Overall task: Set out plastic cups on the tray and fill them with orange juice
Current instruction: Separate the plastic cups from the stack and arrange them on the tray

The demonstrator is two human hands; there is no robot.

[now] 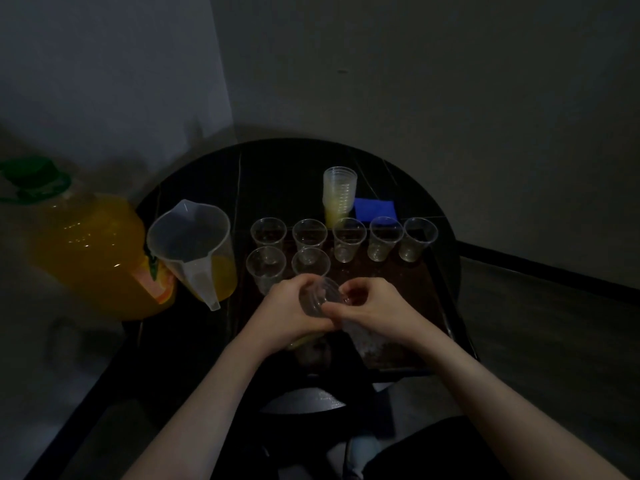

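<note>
Head view: cup (320, 297) seemingly between hands (329, 308).

Left hand (289, 308): bare — no ring, no glove
Right hand (372, 306): bare — no ring, no glove
Forearms: both uncovered to the frame edge, no sleeve, no watch or band
Clothing: dark garment over the lap, lower right, details lost in dim light

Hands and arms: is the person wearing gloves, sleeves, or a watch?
No. The left hand and right hand are bare, with no gloves and no rings that I can see. Both forearms are uncovered up to the picture's edge, so no sleeves show, and there is no watch or bracelet.
</note>
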